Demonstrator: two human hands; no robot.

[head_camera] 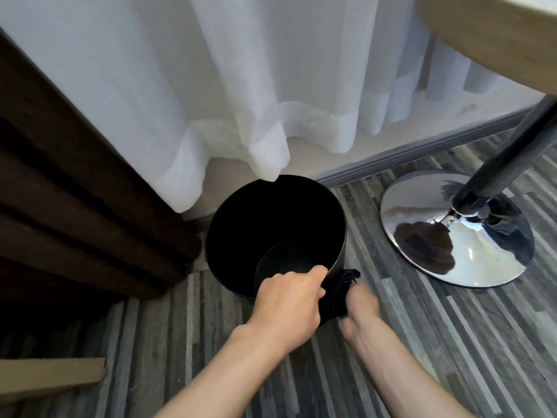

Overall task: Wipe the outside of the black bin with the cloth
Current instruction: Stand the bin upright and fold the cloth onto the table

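Fingers (316,277) of your left hand (286,303) curl over the black bin (241,224) rim at frame centre. Your right hand (360,309), blurred, closes around the dark cloth (337,294) against the bin's outer wall, lower right of it.

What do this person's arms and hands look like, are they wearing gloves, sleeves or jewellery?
Both are bare. The left hand and the right hand wear no gloves, and no ring, watch or bracelet shows. No sleeve is in view on either forearm up to the bottom edge of the picture. The right hand is slightly blurred, so fine detail there is hard to tell.
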